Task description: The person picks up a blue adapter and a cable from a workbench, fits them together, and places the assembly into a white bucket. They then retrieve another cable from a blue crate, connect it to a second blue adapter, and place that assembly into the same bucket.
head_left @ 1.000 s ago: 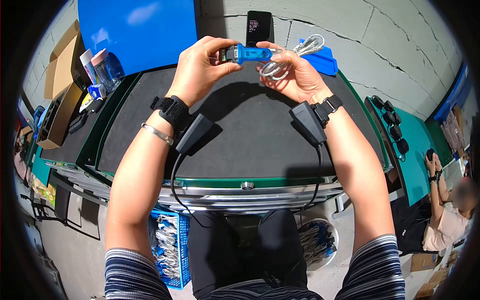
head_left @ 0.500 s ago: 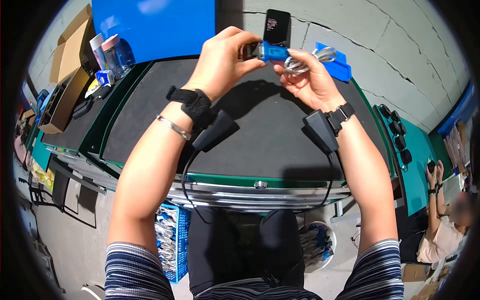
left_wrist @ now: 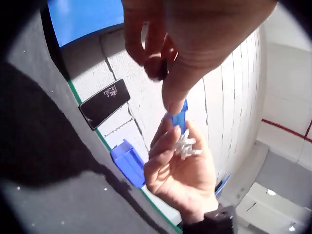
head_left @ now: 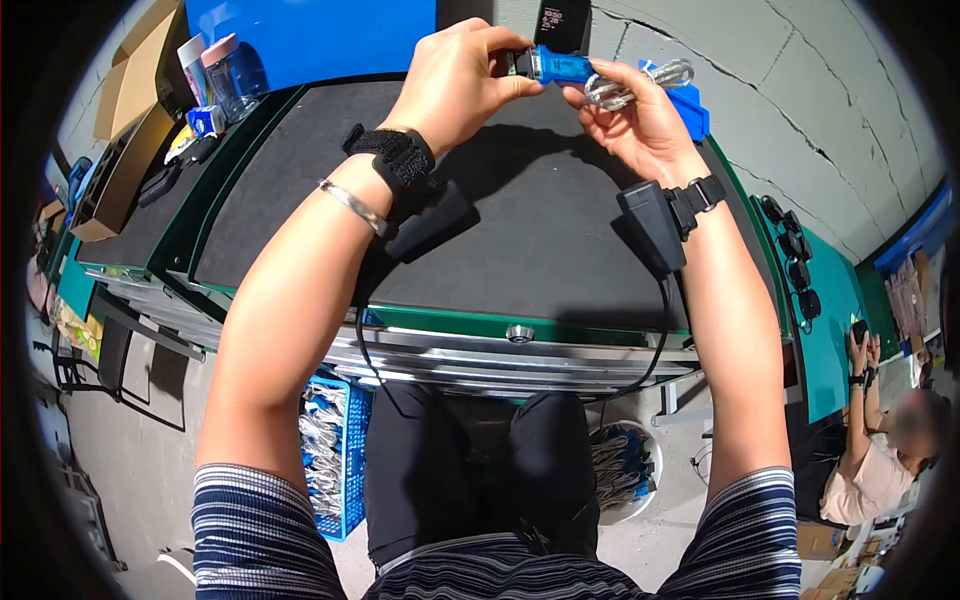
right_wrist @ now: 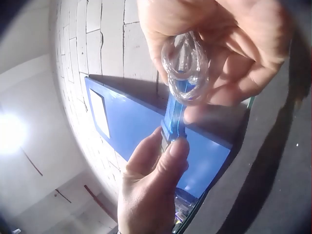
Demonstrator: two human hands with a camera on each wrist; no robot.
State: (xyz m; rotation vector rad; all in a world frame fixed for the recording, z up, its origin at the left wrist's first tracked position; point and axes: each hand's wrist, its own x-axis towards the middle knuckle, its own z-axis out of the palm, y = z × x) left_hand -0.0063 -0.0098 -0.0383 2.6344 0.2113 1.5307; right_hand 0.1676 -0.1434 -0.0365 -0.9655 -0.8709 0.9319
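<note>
Between my hands, over the far side of the black-topped cabinet (head_left: 530, 240), is a translucent blue cable connector (head_left: 566, 68) with a metal front end. My left hand (head_left: 455, 85) pinches a small dark piece (head_left: 514, 65) between thumb and fingers, against that metal end. On the other side my right hand (head_left: 645, 120) holds the rear of the blue connector with thumb and fingers. A coiled silvery clear cable (right_wrist: 185, 73) lies bundled within that hand. From the left wrist, the left hand (left_wrist: 200, 39) hides most of the dark piece.
A phone (head_left: 563, 25) leans on the wall behind, beside a blue plastic holder (head_left: 692, 115). At left stand a cardboard box (head_left: 130, 85) and bottles (head_left: 228, 75). Cables fill a blue crate (head_left: 356, 460) and a white bucket (head_left: 656, 470) below. Another person (head_left: 870, 480) sits at right.
The head view has shifted, so hands, phone and cabinet all appear higher and further right. Both hands keep hold of the connector and dark piece throughout.
</note>
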